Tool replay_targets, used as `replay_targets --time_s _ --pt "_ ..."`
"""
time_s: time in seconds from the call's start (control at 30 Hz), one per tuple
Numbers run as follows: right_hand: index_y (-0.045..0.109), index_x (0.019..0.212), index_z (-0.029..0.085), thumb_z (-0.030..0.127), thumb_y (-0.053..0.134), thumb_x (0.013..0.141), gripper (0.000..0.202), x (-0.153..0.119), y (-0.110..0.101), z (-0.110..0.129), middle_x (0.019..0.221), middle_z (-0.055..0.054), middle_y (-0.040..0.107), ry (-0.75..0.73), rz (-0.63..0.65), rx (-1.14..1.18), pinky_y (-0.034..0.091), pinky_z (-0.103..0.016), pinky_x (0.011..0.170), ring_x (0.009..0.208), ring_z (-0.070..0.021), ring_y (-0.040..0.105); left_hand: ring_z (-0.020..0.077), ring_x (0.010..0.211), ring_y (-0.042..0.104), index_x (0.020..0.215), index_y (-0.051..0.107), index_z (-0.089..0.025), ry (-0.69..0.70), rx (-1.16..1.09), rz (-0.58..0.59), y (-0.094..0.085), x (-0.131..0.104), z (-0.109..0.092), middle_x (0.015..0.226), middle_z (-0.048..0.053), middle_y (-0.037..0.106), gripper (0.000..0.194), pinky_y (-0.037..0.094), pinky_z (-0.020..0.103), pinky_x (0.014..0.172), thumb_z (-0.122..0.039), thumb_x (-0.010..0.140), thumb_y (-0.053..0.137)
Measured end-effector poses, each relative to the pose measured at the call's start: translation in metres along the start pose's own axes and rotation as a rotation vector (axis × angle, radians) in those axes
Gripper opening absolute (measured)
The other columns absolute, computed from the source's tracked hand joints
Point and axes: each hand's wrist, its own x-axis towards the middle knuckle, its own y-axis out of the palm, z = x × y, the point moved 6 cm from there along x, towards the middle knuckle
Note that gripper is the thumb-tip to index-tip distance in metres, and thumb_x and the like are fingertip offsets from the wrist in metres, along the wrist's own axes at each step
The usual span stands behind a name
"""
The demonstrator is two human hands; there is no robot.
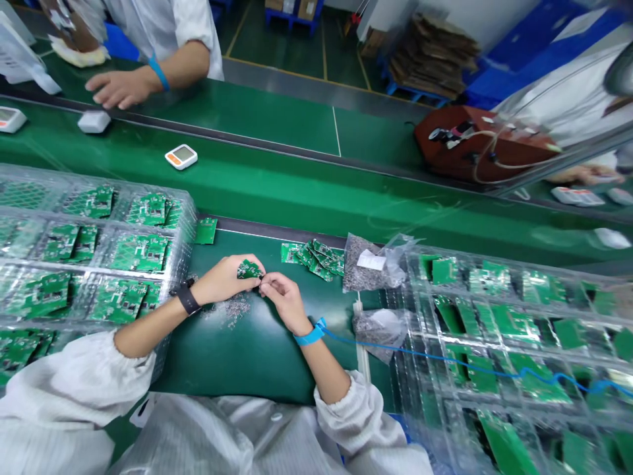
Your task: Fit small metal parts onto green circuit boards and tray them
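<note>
My left hand [228,277] holds a small green circuit board [250,269] between thumb and fingers. My right hand [285,298] is pinched at the board's right edge; whatever its fingertips hold is too small to make out. Beneath my left hand lies a scattered heap of tiny components [231,310] on the green table [222,363]. Several loose boards [316,258] are piled beyond my right hand. A single board [206,231] rests behind my left wrist.
Clear trays of boards stand at left [93,267] and right [499,349]. Two bags of components [363,274] lie beside the right tray. A blue cord [420,355] runs from my right wrist across that tray. Opposite, a person's hand [121,87] is above the bench.
</note>
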Motion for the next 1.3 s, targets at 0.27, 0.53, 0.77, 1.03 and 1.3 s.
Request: replay_targets --time_s 0.27,0.53,0.77,1.03,1.3 --pt "0.071 0.090 0.021 0.052 0.081 0.078 0.034 -0.005 0.003 -0.013 0.080 -0.003 0.071 0.123 -0.087 0.134 0.054 -0.033 0.073 0.071 -0.0167 0.062 0.0186 0.084 0.071 0.100 0.071 -0.024 0.052 0.209 0.000 0.000 -0.008 -0.013 0.089 -0.002 0.077 0.019 0.048 0.026 0.076 -0.024 0.084 0.062" --pt "0.077 0.094 0.021 0.051 0.075 0.085 0.031 -0.018 0.017 -0.006 0.088 -0.006 0.077 0.022 0.052 -0.117 0.057 -0.036 0.078 0.080 -0.0219 0.069 0.0214 0.081 0.070 0.098 0.073 -0.027 -0.085 0.289 -0.147 -0.002 -0.043 -0.018 0.088 -0.002 0.076 0.020 0.046 0.028 0.070 -0.023 0.082 0.063" --pt "0.076 0.098 0.023 0.042 0.069 0.092 0.021 -0.025 0.024 0.003 0.096 -0.007 0.077 -0.137 0.071 -0.305 0.055 -0.036 0.082 0.088 -0.0230 0.070 0.0206 0.095 0.070 0.097 0.071 -0.023 -0.062 0.104 -0.211 0.003 -0.058 -0.002 0.099 0.000 0.077 0.018 0.050 0.029 0.085 -0.028 0.081 0.064" --pt "0.073 0.089 0.023 0.034 0.067 0.093 0.013 -0.024 0.027 0.015 0.085 -0.004 0.069 -0.293 0.017 -0.410 0.052 -0.032 0.077 0.077 -0.0189 0.063 0.0163 0.063 0.065 0.099 0.069 -0.018 -0.187 -0.100 -0.235 0.001 -0.056 0.028 0.071 -0.001 0.069 0.027 0.050 0.026 0.061 -0.024 0.073 0.065" --pt "0.073 0.089 0.024 0.028 0.065 0.093 0.010 -0.023 0.032 0.010 0.089 -0.004 0.071 -0.320 0.081 -0.529 0.049 -0.033 0.078 0.084 -0.0204 0.062 0.0203 0.063 0.066 0.111 0.067 -0.023 -0.264 0.317 -0.287 -0.009 -0.061 0.030 0.070 -0.002 0.070 0.030 0.051 0.031 0.070 -0.026 0.084 0.055"
